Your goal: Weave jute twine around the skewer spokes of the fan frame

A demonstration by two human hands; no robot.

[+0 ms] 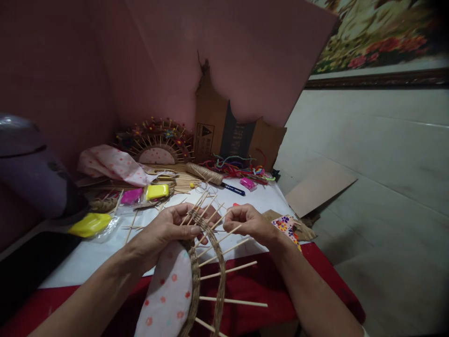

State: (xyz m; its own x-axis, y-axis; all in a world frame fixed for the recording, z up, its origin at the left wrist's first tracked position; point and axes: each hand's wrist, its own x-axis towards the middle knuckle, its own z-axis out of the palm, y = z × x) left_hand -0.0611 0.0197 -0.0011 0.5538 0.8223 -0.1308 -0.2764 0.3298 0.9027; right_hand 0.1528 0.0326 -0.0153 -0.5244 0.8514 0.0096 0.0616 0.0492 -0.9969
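My left hand [177,224] grips a half-round fan-shaped craft piece, thumb across its upper end. The piece has a pale cloth-covered half disc [167,292] with small red flowers. Wooden sticks [233,301] radiate from its edge, and brown twine is woven through them in two curved bands, the outer band [220,281] standing apart from the inner one. Beside the upper sticks, my right hand [245,221] is closed in a pinch, its fingertips close to a stick end. What lies between those fingertips is too small to make out.
Behind stand a similar decorated fan piece [159,156] and torn cardboard [213,121]. A twine spool [204,173], a dark blue pen-like tool [233,189], coloured strands [242,164] and yellow packets [157,191] lie on the white sheet [105,262]. A purple object [31,173] stands left.
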